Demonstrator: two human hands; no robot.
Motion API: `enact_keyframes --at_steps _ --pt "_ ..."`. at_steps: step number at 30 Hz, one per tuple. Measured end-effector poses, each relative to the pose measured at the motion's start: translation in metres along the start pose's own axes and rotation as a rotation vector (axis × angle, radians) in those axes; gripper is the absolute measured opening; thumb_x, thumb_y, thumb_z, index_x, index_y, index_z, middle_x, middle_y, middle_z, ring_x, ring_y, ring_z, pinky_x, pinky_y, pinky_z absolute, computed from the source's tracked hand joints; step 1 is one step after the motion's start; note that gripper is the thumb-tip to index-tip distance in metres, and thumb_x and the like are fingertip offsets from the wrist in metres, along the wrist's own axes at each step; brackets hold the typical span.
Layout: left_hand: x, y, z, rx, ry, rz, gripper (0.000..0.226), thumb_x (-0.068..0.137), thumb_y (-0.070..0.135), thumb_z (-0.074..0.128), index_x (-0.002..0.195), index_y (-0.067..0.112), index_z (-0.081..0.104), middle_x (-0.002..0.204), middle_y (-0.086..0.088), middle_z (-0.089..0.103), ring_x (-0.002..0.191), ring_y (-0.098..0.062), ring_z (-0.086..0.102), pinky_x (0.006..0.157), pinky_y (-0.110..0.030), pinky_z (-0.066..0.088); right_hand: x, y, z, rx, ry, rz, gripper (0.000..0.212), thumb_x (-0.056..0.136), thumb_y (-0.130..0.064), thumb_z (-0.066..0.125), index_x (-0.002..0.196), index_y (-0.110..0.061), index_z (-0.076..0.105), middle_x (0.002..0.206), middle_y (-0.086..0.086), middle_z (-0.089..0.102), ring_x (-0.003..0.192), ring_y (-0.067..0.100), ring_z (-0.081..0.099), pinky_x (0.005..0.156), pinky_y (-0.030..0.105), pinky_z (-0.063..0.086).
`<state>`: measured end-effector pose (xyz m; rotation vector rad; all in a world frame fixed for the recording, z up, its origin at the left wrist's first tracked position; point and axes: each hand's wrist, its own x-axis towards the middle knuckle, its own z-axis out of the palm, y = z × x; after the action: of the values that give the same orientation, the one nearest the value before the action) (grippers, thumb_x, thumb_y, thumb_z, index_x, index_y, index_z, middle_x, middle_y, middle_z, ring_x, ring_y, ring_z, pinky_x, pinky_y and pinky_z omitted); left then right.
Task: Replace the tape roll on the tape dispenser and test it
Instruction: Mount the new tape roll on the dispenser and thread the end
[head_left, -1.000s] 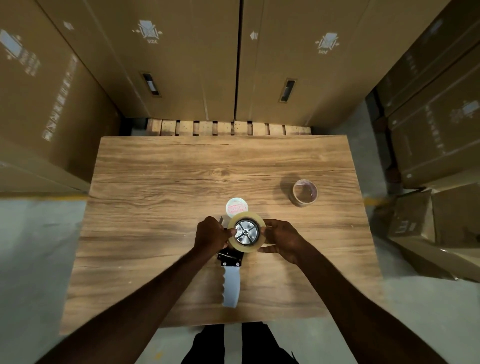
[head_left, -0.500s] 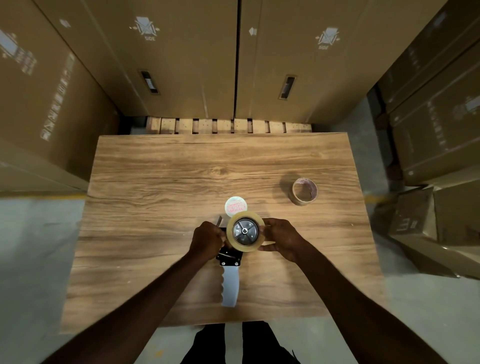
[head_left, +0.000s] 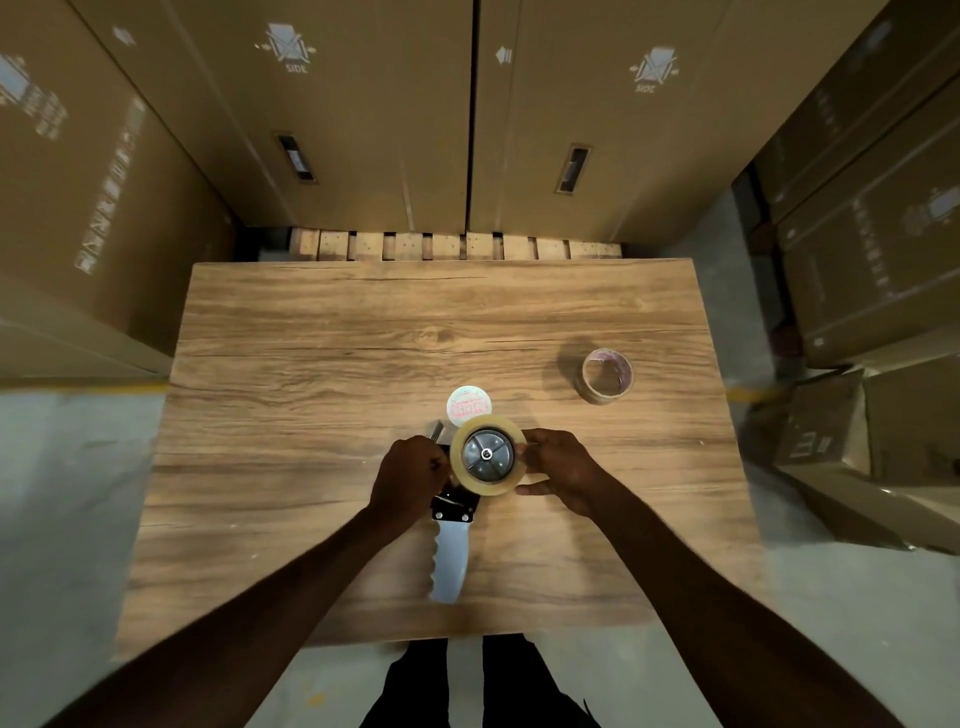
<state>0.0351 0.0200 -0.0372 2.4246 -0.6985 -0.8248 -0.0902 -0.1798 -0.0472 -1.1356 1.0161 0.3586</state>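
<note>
A tape dispenser (head_left: 451, 545) lies on the wooden table (head_left: 311, 364), its pale handle pointing toward me. A full roll of clear tape (head_left: 488, 454) sits on the dispenser's grey hub. My left hand (head_left: 410, 475) is closed on the dispenser's front end, left of the roll. My right hand (head_left: 558, 467) holds the roll's right side with fingers and thumb. A round white label with red print (head_left: 468, 405) lies just beyond the roll. An empty cardboard tape core (head_left: 605, 375) rests on the table at the right.
Tall cardboard boxes stand behind the table on a wooden pallet (head_left: 452, 245). More boxes (head_left: 872, 260) are stacked at the right, and another box (head_left: 78, 208) at the left. Grey concrete floor (head_left: 67, 493) borders both sides.
The hands, roll and dispenser have stayed at the same spot. My left hand has shifted slightly on the dispenser's front end.
</note>
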Motion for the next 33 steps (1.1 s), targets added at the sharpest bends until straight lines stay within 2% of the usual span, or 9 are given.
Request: enact_keyframes --at_steps 3,7,10,13,15,18,21,25,33 --pt "-0.003 -0.001 0.005 0.153 0.043 -0.001 0.015 0.074 0.013 0.064 0.06 0.013 0.068 0.067 -0.003 0.065 0.066 -0.02 0.063 0.053 -0.026 0.036 -0.001 0.002 0.002 -0.108 0.044 -0.07 0.028 0.1 -0.009 0.065 0.128 -0.01 0.07 0.105 0.011 0.07 0.094 0.024 0.064 0.088 0.051 0.062" --pt "0.001 -0.015 0.008 0.247 0.102 0.182 0.01 0.071 0.011 0.069 0.063 0.017 0.073 0.08 -0.007 0.052 0.079 -0.028 0.055 0.059 -0.033 0.046 0.004 0.016 0.003 -0.598 0.204 -0.51 0.051 0.097 -0.008 0.072 0.146 -0.006 0.057 0.138 0.013 0.064 0.123 0.021 0.06 0.111 0.049 0.051" --pt "0.005 -0.022 0.005 0.226 0.121 0.217 0.01 0.07 0.009 0.07 0.065 0.017 0.074 0.108 -0.009 0.056 0.099 -0.029 0.05 0.079 -0.041 0.051 -0.003 0.023 0.0 -0.784 -0.001 -0.562 0.103 0.083 -0.041 0.086 0.164 -0.013 0.028 0.164 -0.004 0.034 0.15 0.011 0.033 0.124 0.029 0.029" --pt "0.007 -0.031 0.004 0.222 0.128 0.239 0.007 0.067 0.012 0.074 0.067 0.019 0.077 0.142 -0.019 0.052 0.127 -0.034 0.044 0.098 -0.041 0.047 -0.003 0.034 0.001 -0.889 -0.074 -0.613 0.143 0.062 -0.062 0.091 0.168 -0.016 0.006 0.175 -0.002 0.016 0.158 0.009 0.017 0.125 0.022 0.019" --pt "0.006 -0.035 0.003 0.123 0.061 0.167 0.009 0.072 0.012 0.074 0.074 0.018 0.08 0.149 -0.024 0.045 0.134 -0.034 0.046 0.103 -0.037 0.043 0.001 0.04 0.005 -0.926 -0.043 -0.634 0.145 0.062 -0.056 0.096 0.168 -0.015 0.004 0.175 0.0 0.015 0.158 0.013 0.019 0.124 0.025 0.021" --pt "0.004 -0.037 -0.001 0.003 -0.029 0.092 0.011 0.078 0.009 0.072 0.079 0.015 0.081 0.156 -0.019 0.037 0.14 -0.023 0.045 0.093 -0.022 0.039 0.007 0.04 0.021 -0.946 0.046 -0.673 0.14 0.063 -0.042 0.098 0.166 -0.009 0.01 0.169 0.01 0.028 0.151 0.028 0.034 0.121 0.037 0.036" --pt "0.003 -0.041 -0.004 -0.021 -0.006 0.126 0.01 0.079 0.013 0.073 0.082 0.017 0.082 0.15 -0.011 0.044 0.126 -0.023 0.056 0.093 -0.026 0.044 0.01 0.039 0.032 -0.927 0.106 -0.677 0.133 0.058 -0.038 0.097 0.163 -0.008 0.021 0.155 0.012 0.043 0.136 0.033 0.049 0.108 0.05 0.05" --pt "0.005 -0.048 -0.005 0.008 0.008 0.167 0.008 0.081 0.02 0.073 0.084 0.021 0.081 0.141 -0.003 0.051 0.109 -0.021 0.064 0.084 -0.033 0.052 0.007 0.037 0.033 -0.903 0.124 -0.665 0.129 0.055 -0.037 0.099 0.159 -0.01 0.028 0.151 0.009 0.047 0.133 0.029 0.052 0.105 0.049 0.052" --pt "0.003 -0.053 -0.005 0.024 0.017 0.187 0.01 0.085 0.018 0.071 0.086 0.018 0.081 0.152 -0.001 0.043 0.115 -0.016 0.062 0.083 -0.026 0.047 0.007 0.038 0.036 -0.906 0.162 -0.659 0.122 0.056 -0.044 0.094 0.156 -0.011 0.032 0.147 0.006 0.05 0.13 0.025 0.053 0.103 0.047 0.052"
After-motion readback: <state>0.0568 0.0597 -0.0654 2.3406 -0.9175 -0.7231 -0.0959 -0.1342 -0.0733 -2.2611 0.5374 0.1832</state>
